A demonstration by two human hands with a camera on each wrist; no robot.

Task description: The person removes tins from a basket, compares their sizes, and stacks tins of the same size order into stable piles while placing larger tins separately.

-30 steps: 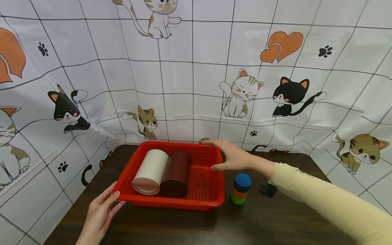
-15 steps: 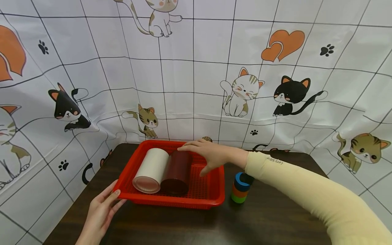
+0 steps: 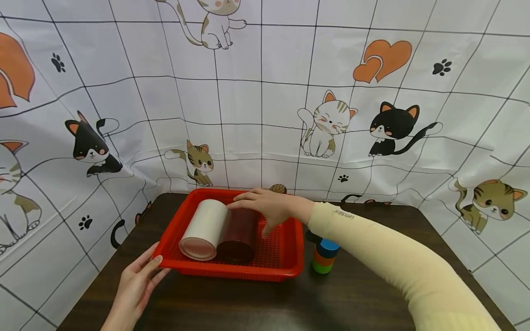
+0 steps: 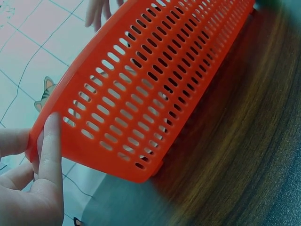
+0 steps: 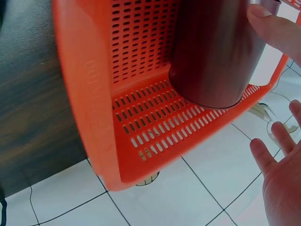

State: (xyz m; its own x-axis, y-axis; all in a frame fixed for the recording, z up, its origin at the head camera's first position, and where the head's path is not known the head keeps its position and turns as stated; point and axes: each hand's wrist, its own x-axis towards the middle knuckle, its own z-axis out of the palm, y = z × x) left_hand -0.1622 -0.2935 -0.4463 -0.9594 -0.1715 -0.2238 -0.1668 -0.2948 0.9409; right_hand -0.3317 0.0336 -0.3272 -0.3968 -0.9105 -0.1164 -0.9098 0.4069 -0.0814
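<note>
A red plastic basket [image 3: 269,272] with slotted walls sits on the dark table. Inside it, a white cylindrical canister [image 3: 204,225] and a dark maroon canister [image 3: 238,241] lie side by side. My left hand [image 3: 134,285] pinches the basket's front left corner rim between thumb and fingers; the left wrist view shows the fingers [image 4: 49,150] against the outer wall. Over the maroon canister, my right hand [image 3: 273,207] is spread with fingers apart, hiding its far end in the head view. In the right wrist view the thumb [image 5: 270,23] overlaps the maroon canister [image 5: 211,56].
Just right of the basket stands a short stack of blue, orange and green pieces [image 3: 324,259], partly behind the right sleeve [image 3: 372,243]. A white sheet [image 3: 256,105] printed with cats and grid lines hangs behind and beside the brown table [image 3: 232,308].
My right hand has moved left from the basket's right rim to over the maroon canister. The left hand keeps its grip on the corner, and the basket stays in place.
</note>
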